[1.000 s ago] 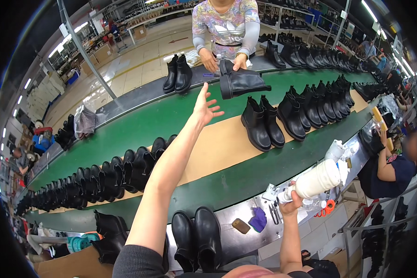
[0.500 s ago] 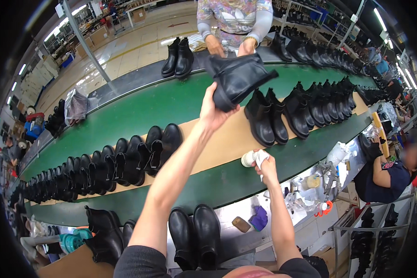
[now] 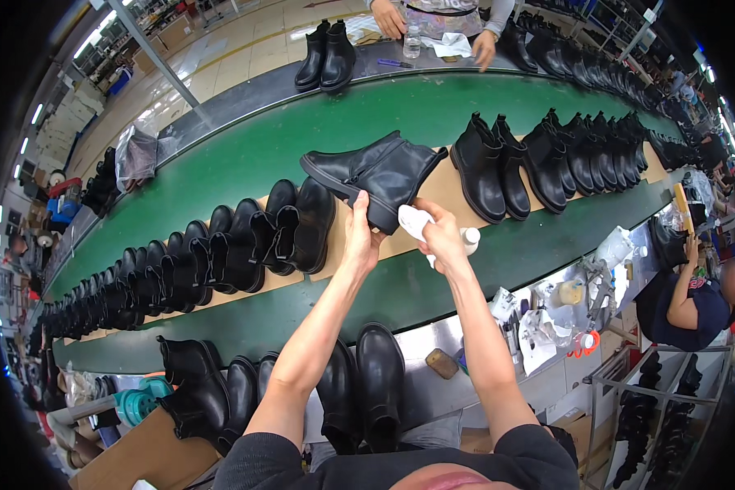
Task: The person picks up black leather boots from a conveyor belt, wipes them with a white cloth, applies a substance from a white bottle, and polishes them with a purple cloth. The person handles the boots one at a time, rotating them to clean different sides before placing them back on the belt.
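A black ankle boot (image 3: pixel 384 173) is held up on its side over the green belt, its toe pointing left. My left hand (image 3: pixel 361 235) is closed round the sole near the heel. In my right hand (image 3: pixel 445 237) a white cloth (image 3: pixel 414 219) is bunched between the fingers, at the back of the boot by the heel; whether it presses there I cannot tell. A small white bottle (image 3: pixel 470 238) stands just right of my right hand, partly hidden by it.
Rows of black boots line the tan board (image 3: pixel 433 192) on the green belt (image 3: pixel 220 163), left and right. Nearer me stand more boots (image 3: pixel 380 367), a brown block (image 3: pixel 442 363) and a cluttered metal bench (image 3: pixel 539 327). Across the belt is a co-worker's hand (image 3: pixel 389 20) beside a clear bottle (image 3: pixel 412 41).
The boot has turned so its toe points left, and it is lower and closer. My right hand has brought the cloth from the white bottle up to the boot's heel. My view has shifted.
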Available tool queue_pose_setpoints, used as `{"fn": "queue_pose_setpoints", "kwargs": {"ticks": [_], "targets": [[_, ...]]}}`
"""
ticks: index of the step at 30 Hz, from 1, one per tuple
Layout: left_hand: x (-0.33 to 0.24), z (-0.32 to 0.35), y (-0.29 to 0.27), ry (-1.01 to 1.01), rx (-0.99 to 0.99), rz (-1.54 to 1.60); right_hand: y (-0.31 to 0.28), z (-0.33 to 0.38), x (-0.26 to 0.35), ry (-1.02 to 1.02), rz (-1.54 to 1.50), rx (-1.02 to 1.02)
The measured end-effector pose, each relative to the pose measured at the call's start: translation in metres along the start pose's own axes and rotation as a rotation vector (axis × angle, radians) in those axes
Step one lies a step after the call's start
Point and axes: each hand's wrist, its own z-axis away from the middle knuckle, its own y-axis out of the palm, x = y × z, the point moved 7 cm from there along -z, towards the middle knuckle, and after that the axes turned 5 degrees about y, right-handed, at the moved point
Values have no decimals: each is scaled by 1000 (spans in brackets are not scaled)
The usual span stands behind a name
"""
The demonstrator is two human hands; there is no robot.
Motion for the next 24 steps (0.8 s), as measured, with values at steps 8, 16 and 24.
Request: {"fn": "queue_pose_setpoints", "kwargs": {"ticks": [8,16,24], "targets": [[3,5,-12,29,16,-270,7,-34,-11,89,256,98],[-18,0,6,40,116,-251,2,-35,-11,10,-44,220],[-25,4,19,96,15,-297,2,-33,4,34,62,145]]}}
